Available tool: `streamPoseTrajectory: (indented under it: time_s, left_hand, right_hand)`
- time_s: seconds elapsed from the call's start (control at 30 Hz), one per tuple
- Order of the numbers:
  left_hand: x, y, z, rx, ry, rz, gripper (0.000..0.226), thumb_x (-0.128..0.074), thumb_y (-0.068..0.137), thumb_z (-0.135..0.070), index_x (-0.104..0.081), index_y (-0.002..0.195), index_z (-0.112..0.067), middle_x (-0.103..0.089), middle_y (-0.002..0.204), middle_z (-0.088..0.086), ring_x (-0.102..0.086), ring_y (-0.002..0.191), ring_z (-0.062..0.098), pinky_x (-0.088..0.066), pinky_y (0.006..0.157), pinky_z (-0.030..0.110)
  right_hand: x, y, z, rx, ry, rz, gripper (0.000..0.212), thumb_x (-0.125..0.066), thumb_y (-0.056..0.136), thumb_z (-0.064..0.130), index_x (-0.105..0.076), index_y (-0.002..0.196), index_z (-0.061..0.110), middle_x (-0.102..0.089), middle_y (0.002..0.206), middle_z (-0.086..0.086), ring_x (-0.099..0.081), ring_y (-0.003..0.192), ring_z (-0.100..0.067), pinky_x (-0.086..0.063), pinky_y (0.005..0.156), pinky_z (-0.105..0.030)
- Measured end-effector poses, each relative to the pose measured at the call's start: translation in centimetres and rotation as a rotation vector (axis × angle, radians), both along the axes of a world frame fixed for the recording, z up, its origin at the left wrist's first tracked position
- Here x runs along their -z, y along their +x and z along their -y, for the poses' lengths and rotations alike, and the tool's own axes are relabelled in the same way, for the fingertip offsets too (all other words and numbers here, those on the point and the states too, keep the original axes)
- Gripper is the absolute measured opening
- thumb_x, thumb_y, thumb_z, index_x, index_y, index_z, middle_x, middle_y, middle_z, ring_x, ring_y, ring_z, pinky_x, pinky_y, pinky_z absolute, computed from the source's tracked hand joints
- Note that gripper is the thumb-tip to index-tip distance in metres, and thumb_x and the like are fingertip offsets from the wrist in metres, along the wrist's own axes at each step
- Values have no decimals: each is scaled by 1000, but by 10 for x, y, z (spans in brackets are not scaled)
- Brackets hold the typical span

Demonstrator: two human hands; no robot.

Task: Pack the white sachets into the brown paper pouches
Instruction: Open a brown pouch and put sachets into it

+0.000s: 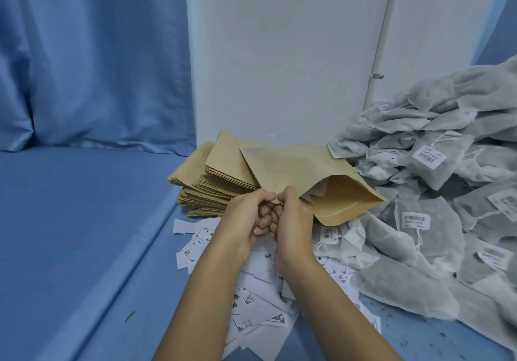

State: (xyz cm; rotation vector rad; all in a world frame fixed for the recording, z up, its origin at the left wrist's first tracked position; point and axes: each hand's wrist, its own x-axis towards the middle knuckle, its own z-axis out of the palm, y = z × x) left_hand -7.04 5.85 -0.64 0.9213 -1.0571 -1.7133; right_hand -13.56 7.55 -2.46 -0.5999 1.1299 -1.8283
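At centre, left hand (246, 218) and right hand (292, 220) both pinch the near corner of an open brown paper pouch (293, 170). White sachets (436, 237) lie heaped to its right.

One head-worn wide-angle view, facing forward and down from just above the work; close on the left hand (243, 220) and right hand (293, 220), blue tabletop (84, 234) below, white wall (279, 52) and blue curtain (84, 52) straight ahead.

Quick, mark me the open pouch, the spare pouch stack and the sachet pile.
open pouch (291, 164), head view, on its flat upper face.
spare pouch stack (204, 192), head view, on the layered front edges.
sachet pile (442, 232), head view, on a front sachet's body.
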Motion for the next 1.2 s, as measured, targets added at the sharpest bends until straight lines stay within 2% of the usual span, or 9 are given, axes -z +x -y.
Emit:
streamPoseTrajectory:
  time_s: [0.2, 0.3, 0.47, 0.5, 0.63, 0.83, 0.93, 1.07, 1.2]
  left_hand:
    - [1, 2, 5, 2, 35, -31, 28, -51, 87, -4, -46, 59, -7, -38, 38, -2, -28, 28, 6, -16, 30, 15]
    - [-1, 2, 4, -7, 33, -42, 29, -50, 86, -4, -43, 59, -9, -36, 37, -4, -27, 29, 6, -15, 30, 16]
    - [-3, -3, -3, -119, -169, 300, 34, -52, 85, -14, -48, 51, -13, -40, 37, -4, -31, 30, 9, -24, 34, 15]
    - [-3, -4, -3, -130, -185, 309, 32, -53, 85, -14, -50, 53, -12, -40, 37, -5, -32, 30, 9, -25, 34, 15]
    - [-4, -2, -3, -142, -115, 146, 31, -54, 86, -9, -47, 57, -13, -37, 44, -2, -28, 37, 10, -23, 35, 17]
    - [-4, -7, -7, -119, -147, 175, 32, -53, 84, -11, -47, 53, -12, -37, 44, 0, -28, 34, 11, -21, 34, 14]
    - [-4, -9, -7, -119, -113, 106, 32, -54, 85, -6, -46, 55, -13, -39, 40, -4, -28, 33, 9, -22, 33, 13]
    - [-2, -8, -4, -209, -95, 85, 26, -53, 82, -8, -42, 59, -14, -35, 44, -3, -26, 36, 10, -22, 34, 15]
    - [4, -16, -7, -341, -128, 99, 25, -54, 79, -12, -44, 55, -15, -42, 41, -6, -35, 35, 10, -28, 36, 15]
  right_hand:
    - [1, 0, 2, -61, 8, 111, 33, -46, 86, 16, -38, 54, 12, -37, 38, -1, -30, 26, -10, -21, 30, -13]
    - [0, -4, 3, -53, -32, 162, 33, -43, 87, 9, -34, 56, 14, -29, 34, 3, -25, 23, -8, -21, 29, -11]
    - [2, -10, 5, -86, -9, 52, 30, -45, 84, 9, -34, 56, 14, -28, 39, 3, -21, 33, -10, -18, 34, -17]
    - [2, -12, 4, -111, 5, 56, 30, -46, 85, 12, -35, 56, 13, -29, 40, 3, -20, 32, -9, -16, 34, -17]
    - [3, -14, 6, -74, -40, 229, 32, -45, 86, 14, -30, 58, 17, -24, 39, 5, -17, 30, -8, -12, 33, -17]
    - [2, -15, 6, -64, -10, 152, 29, -46, 83, 12, -33, 57, 16, -29, 38, 3, -19, 30, -9, -15, 34, -17]
    - [1, -17, 4, -87, -13, 233, 32, -46, 85, 18, -33, 56, 16, -29, 36, 4, -17, 29, -8, -13, 31, -16]
    - [4, -12, 6, 60, -71, 234, 32, -45, 83, 8, -29, 58, 19, -24, 39, 5, -19, 31, -9, -16, 33, -16]
    - [4, -8, 4, -6, -39, 156, 31, -45, 84, 11, -33, 57, 16, -29, 39, 4, -22, 31, -8, -19, 33, -16]
